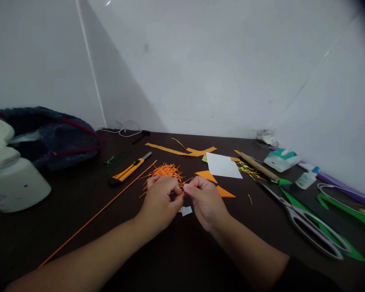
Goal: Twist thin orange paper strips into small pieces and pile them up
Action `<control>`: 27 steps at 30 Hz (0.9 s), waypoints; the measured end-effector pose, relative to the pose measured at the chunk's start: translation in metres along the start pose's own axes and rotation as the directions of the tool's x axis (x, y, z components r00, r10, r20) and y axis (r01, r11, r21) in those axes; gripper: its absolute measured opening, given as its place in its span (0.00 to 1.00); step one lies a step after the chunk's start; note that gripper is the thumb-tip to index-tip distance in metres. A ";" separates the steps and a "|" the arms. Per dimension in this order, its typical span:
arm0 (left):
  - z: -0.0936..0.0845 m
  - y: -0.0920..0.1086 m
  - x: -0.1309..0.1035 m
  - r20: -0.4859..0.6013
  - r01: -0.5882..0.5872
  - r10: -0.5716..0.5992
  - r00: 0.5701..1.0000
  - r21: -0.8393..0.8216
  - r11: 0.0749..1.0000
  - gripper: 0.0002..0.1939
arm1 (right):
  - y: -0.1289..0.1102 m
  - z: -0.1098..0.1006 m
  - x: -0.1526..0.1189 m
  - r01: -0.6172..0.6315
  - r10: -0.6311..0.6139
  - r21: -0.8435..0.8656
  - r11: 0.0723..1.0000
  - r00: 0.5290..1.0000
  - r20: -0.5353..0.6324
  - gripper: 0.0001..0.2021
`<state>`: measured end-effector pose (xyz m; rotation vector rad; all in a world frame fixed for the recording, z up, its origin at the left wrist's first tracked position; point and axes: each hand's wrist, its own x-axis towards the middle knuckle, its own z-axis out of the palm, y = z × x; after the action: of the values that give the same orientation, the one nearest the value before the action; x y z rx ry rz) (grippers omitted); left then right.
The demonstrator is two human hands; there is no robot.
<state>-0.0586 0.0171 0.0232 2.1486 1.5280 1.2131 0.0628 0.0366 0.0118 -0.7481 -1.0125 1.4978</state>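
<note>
My left hand [162, 196] and my right hand [205, 198] meet over the dark table, their fingertips pinched together. Between them shows a thin orange strand [187, 179], mostly hidden by the fingers. Just behind my left hand lies a pile of short orange strands [167, 170]. A small piece of white paper [186, 211] is on the table below the hands. Close to my right hand are an orange paper triangle [207, 176] and a second orange triangle [224, 192]. A long orange strand [100, 213] runs diagonally along the left.
A yellow utility knife [128, 170] lies left of the pile. White paper [223, 165] and orange strips [176, 151] are behind. At right are scissors [301, 219], a wooden stick [257, 165] and a glue bottle [307, 178]. A white container [15, 182] stands far left.
</note>
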 end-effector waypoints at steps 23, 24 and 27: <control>-0.008 -0.002 0.005 0.160 0.087 -0.023 0.987 -0.403 0.911 0.05 | -0.008 -0.008 -0.004 -0.165 0.138 0.067 0.984 0.945 0.297 0.10; -0.008 -0.003 0.005 0.141 0.053 -0.008 0.990 -0.320 0.946 0.05 | -0.008 -0.008 -0.004 -0.153 0.134 0.044 0.987 0.949 0.284 0.10; -0.007 -0.006 0.004 0.088 -0.021 0.029 0.996 -0.096 0.995 0.02 | -0.008 -0.008 -0.002 -0.120 0.122 -0.022 0.993 0.965 0.232 0.10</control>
<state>-0.0676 0.0214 0.0263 2.1367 1.3830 1.1566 0.0736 0.0363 0.0155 -0.6596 -1.1657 1.7179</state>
